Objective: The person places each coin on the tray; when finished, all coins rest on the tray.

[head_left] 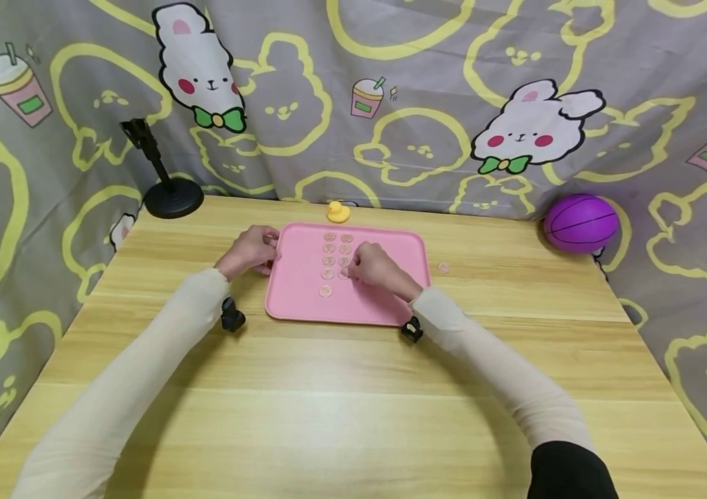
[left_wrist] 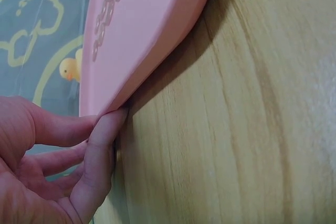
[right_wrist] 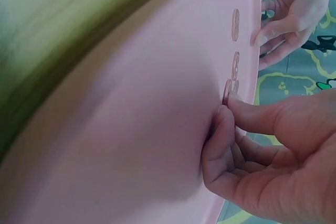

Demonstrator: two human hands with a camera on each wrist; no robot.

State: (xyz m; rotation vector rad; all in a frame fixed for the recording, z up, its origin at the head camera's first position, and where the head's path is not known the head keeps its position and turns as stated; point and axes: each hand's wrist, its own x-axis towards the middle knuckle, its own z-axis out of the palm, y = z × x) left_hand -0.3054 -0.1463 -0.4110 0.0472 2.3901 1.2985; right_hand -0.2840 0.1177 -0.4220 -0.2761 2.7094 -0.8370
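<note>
A pink tray (head_left: 291,277) lies on the wooden table, bearing several coins (head_left: 328,261) in two columns, the left one reaching closer to the near edge. At the tray's left rim, my left hand (head_left: 252,249) pinches the edge between thumb and fingers, as the left wrist view shows up close. Over the right column is my right hand (head_left: 378,269), its fingers curled. In the right wrist view its thumb and index finger pinch a coin (right_wrist: 227,92) right at the tray surface. The other fingers partly hide the neighbouring coins.
One loose coin (head_left: 443,267) lies on the table right of the tray. A yellow rubber duck (head_left: 337,212) sits behind the tray. A black stand (head_left: 172,197) is at the back left, a purple ball (head_left: 581,223) at the back right, before a patterned curtain (head_left: 416,90).
</note>
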